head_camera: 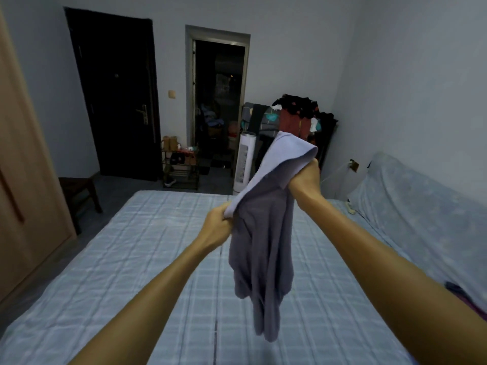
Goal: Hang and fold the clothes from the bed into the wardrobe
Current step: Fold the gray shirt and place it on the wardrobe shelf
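Both forearms reach out over the bed (110,259). Left hand (218,225) pinches the shirt (263,233) low; right hand (305,177), raised higher, grips its collar end. Shirt hangs lengthwise, tail pointing down above the bed.

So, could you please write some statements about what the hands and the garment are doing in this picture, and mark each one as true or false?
1. The left hand and the right hand both grip the grey garment over the bed. True.
2. The garment lies flat on the bed. False: it hangs bunched in the air.
3. The right hand is held higher than the left hand. True.
4. The white fan stands on the bed. False: it stands on the floor beyond the bed.
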